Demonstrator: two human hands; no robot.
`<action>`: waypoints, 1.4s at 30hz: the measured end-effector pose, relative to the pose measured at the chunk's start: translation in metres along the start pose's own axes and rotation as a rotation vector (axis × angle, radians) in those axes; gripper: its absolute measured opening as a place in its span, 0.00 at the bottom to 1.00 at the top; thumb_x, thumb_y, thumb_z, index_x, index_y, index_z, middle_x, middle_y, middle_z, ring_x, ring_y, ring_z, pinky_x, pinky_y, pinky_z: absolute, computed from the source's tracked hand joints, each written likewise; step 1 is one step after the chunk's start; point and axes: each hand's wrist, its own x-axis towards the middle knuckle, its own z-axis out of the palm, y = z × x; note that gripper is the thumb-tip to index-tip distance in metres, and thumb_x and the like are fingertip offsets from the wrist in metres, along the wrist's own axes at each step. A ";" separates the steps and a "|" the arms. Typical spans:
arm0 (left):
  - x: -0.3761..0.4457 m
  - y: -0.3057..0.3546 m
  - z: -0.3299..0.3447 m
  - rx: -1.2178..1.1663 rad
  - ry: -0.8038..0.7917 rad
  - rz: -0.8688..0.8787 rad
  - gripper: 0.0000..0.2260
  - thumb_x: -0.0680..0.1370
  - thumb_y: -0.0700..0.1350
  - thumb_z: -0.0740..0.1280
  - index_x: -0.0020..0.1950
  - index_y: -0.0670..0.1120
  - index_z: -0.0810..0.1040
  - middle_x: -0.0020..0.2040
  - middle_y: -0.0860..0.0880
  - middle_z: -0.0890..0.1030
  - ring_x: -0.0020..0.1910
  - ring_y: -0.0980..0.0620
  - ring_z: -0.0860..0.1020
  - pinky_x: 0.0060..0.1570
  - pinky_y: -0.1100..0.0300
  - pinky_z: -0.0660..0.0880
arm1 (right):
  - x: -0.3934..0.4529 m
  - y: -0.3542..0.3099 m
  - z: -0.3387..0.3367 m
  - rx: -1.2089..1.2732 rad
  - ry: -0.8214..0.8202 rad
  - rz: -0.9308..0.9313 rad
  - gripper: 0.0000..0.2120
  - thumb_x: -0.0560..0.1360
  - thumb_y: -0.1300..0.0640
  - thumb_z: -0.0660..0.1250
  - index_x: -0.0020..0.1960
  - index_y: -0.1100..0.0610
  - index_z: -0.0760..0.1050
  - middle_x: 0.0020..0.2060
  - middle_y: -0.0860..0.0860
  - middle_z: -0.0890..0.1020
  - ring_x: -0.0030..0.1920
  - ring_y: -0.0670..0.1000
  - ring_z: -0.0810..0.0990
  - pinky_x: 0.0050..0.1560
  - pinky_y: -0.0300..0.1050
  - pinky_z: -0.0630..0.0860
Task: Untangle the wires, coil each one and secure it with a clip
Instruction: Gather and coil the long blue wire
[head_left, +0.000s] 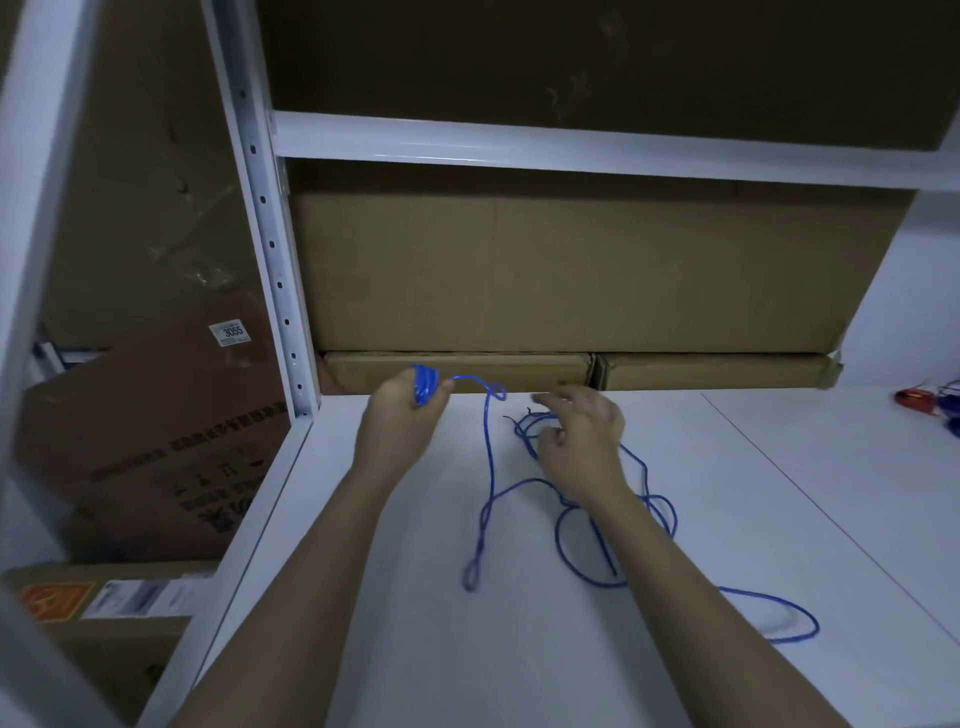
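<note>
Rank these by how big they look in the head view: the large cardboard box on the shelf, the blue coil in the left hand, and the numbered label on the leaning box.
1. Large cardboard box: by far the largest.
2. Numbered label and blue coil held by the left hand: both small and look alike, so no ranking.

L hand (402, 415) gripping blue wire (488, 499) coil, R hand (584, 441) fingers loose over tangle

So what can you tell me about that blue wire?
The blue wire is thin and glossy, like plastic-coated cable. One end is wound into a small coil gripped in the left hand. From there it arcs down and sprawls in loose loops over the white shelf. The right hand hovers over a tangled part, its fingers spread.
</note>
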 end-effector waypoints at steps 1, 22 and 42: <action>-0.001 0.003 0.003 0.001 -0.021 0.006 0.21 0.78 0.47 0.67 0.30 0.47 0.60 0.27 0.50 0.64 0.28 0.51 0.62 0.30 0.55 0.59 | 0.001 -0.015 -0.002 0.120 -0.074 -0.009 0.23 0.68 0.55 0.56 0.58 0.55 0.80 0.53 0.52 0.81 0.57 0.56 0.76 0.63 0.54 0.66; 0.008 -0.007 -0.020 0.153 0.084 -0.005 0.19 0.78 0.54 0.66 0.37 0.41 0.66 0.28 0.49 0.65 0.29 0.48 0.65 0.30 0.55 0.60 | 0.015 0.012 -0.031 -0.038 0.088 0.168 0.15 0.81 0.48 0.57 0.50 0.56 0.78 0.41 0.55 0.81 0.44 0.60 0.77 0.37 0.46 0.62; 0.009 -0.023 -0.028 0.065 0.220 -0.205 0.21 0.78 0.54 0.66 0.35 0.43 0.62 0.30 0.48 0.66 0.30 0.47 0.66 0.29 0.56 0.59 | 0.013 0.001 -0.019 0.205 -0.506 -0.088 0.15 0.81 0.59 0.58 0.39 0.52 0.77 0.36 0.46 0.77 0.41 0.48 0.74 0.44 0.39 0.67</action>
